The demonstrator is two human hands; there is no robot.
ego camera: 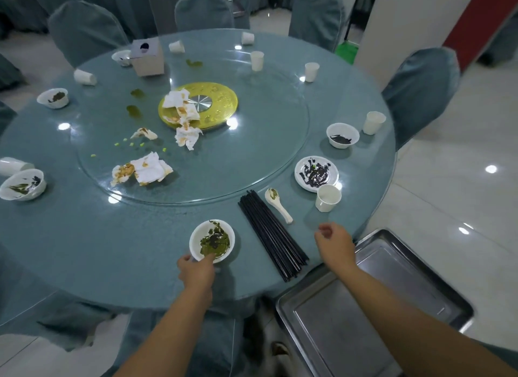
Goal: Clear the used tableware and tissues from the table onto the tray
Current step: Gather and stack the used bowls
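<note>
My left hand grips the near rim of a white bowl smeared with green sauce, at the table's front edge. My right hand hovers with loosely curled fingers over the table edge, holding nothing, just right of a bundle of black chopsticks. A white spoon lies beside the chopsticks. A paper cup and a dirty plate stand beyond my right hand. The steel tray sits empty at the lower right. Stained tissues lie on the glass turntable.
The round table carries more dirty bowls and paper cups around its edge, plus a tissue box at the back. Covered chairs ring the table. A gold hub marks the turntable's centre.
</note>
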